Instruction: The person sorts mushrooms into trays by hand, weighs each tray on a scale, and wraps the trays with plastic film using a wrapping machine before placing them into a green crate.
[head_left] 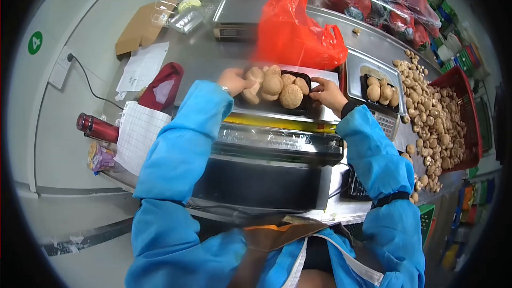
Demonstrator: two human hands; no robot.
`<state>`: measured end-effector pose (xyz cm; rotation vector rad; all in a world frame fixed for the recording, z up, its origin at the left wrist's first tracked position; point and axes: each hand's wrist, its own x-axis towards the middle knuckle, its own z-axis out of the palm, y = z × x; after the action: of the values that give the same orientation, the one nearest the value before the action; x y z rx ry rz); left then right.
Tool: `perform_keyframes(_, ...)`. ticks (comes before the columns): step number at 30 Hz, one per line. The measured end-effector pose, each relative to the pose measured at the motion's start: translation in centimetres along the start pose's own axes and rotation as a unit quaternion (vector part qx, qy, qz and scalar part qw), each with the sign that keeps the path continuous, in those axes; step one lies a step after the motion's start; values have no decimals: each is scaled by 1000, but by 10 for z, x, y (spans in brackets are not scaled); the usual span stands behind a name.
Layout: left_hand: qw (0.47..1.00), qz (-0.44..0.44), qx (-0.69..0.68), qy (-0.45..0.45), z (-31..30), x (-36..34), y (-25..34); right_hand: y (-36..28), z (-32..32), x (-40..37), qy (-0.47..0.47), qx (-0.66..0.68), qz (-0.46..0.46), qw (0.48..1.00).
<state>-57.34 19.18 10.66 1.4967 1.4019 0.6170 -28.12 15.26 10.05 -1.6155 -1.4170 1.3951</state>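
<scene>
A black tray of mushrooms was held on top of a wrapping machine, its left end grasped in the grip of the left hand and its right rim pinched by the right hand. A second filled tray was set just beside it on a scale, near loose mushrooms heaped on the worktop.

Two mushroom trays, two hands, one bag

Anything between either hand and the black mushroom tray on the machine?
Nothing visible. The left hand and right hand sit at opposite ends of the mushroom tray, each touching it or its mushrooms.
</scene>
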Motion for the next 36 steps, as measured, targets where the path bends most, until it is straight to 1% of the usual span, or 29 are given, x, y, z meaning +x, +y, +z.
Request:
perform_keyframes(2, 1000, 13, -5, -15, 0, 0, -13, 0, 1, -3, -18, -21, -7, 1000)
perform_keyframes(4, 998, -24, 50, 6, -1, -17, -6, 1, 0, -9, -18, -26, -3, 1000)
perform_keyframes(5, 996, -17, 92, 10, -3, -18, -13, 1, -1, -15, -19, -50, -13, 998)
perform_keyframes(6, 998, -44, 40, -16, -7, -26, -12, 0, -3, -22, -22, -76, -23, 997)
perform_keyframes(7, 997, -72, -12, -40, -15, -41, -6, -4, -9, -33, 16, -170, -59, 984)
perform_keyframes(8, 996, -3, 78, -34, -29, -58, -4, -1, -20, -47, 59, -251, -177, 950)
perform_keyframes(9, 983, 68, 166, -28, -46, -77, -5, -13, -33, -69, 72, -327, -226, 915)
perform_keyframes(10, 949, 193, 249, -9, -63, -99, -14, -20, -44, -93, 58, -395, -239, 885)
perform_keyframes(11, 891, 316, 325, 13, -74, -116, -19, -5, -57, -107, 21, -419, -287, 861)
perform_keyframes(12, 892, 316, 323, 10, -77, -127, -15, -1, -56, -124, -15, -433, -302, 849)
perform_keyframes(14, 788, 356, 501, -28, -79, -146, -9, 8, -38, -140, -54, -479, -314, 818)
perform_keyframes(15, 763, 381, 523, -21, -69, -140, -19, 15, -28, -139, -53, -472, -325, 818)
perform_keyframes(16, 762, 382, 523, -18, -58, -133, -25, 26, -20, -130, -41, -467, -353, 810)
perform_keyframes(19, 750, 404, 523, -1, -35, -110, -35, 42, -9, -116, 10, -414, -339, 845)
perform_keyframes(21, 779, 395, 487, 12, -27, -107, -40, 53, -4, -113, 45, -339, -340, 876)
perform_keyframes(22, 779, 394, 487, 13, -28, -110, -41, 54, -5, -116, 44, -340, -341, 876)
perform_keyframes(23, 809, 355, 467, 4, -32, -114, -42, 54, -8, -121, 34, -232, -224, 946)
perform_keyframes(24, 836, 315, 448, -9, -36, -119, -44, 53, -8, -128, 23, -114, -99, 988)
perform_keyframes(25, 865, 293, 407, -27, -40, -123, -46, 41, -10, -140, 6, -54, -71, 996)
perform_keyframes(26, 864, 291, 410, -27, -46, -130, -47, 46, -18, -145, -31, -44, -70, 996)
perform_keyframes(27, 956, 132, 243, -101, -54, -143, -38, 36, -18, -159, -50, 54, -56, 996)
perform_keyframes(28, 984, -35, 59, -166, -64, -155, -27, 14, -19, -175, -66, 94, -41, 993)
perform_keyframes(30, 977, 55, -33, -204, -97, -178, -9, -13, -40, -193, -93, 171, -67, 979)
perform_keyframes(31, 978, 61, -89, -178, -107, -181, 8, -41, -49, -195, -75, 164, -92, 979)
perform_keyframes(32, 976, 66, -145, -151, -114, -183, 21, -57, -60, -187, -84, 209, -142, 964)
perform_keyframes(33, 958, 104, -243, -107, -111, -174, 37, -62, -62, -163, -39, 254, -199, 946)
perform_keyframes(34, 928, 145, -337, -63, -102, -154, 57, -82, -58, -140, 4, 292, -196, 936)
perform_keyframes(35, 909, 157, -383, -41, -98, -123, 70, -96, -52, -111, 47, 292, -233, 927)
perform_keyframes(36, 887, 172, -429, -18, -93, -88, 75, -89, -53, -70, 45, 278, -277, 919)
